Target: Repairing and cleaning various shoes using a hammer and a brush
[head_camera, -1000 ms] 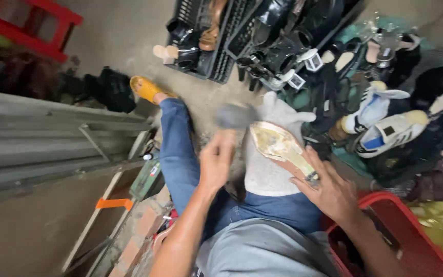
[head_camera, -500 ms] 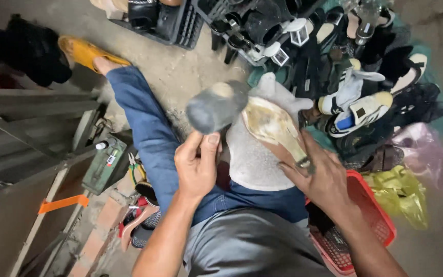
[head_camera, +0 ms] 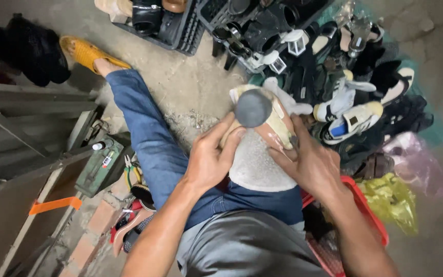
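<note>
A green metal box point(head_camera: 100, 166) sits on the floor at left, small tools beside it. A black crate point(head_camera: 180, 31) above holds dark shoes. The left hand point(head_camera: 208, 159) grips a round-headed hammer point(head_camera: 253, 107) over a beige shoe sole point(head_camera: 267, 123). The right hand point(head_camera: 311, 164) is closed on the sole, which rests on a white cloth point(head_camera: 255, 166) on the lap. A red basket point(head_camera: 370, 215) stands at right; its contents are unclear.
</note>
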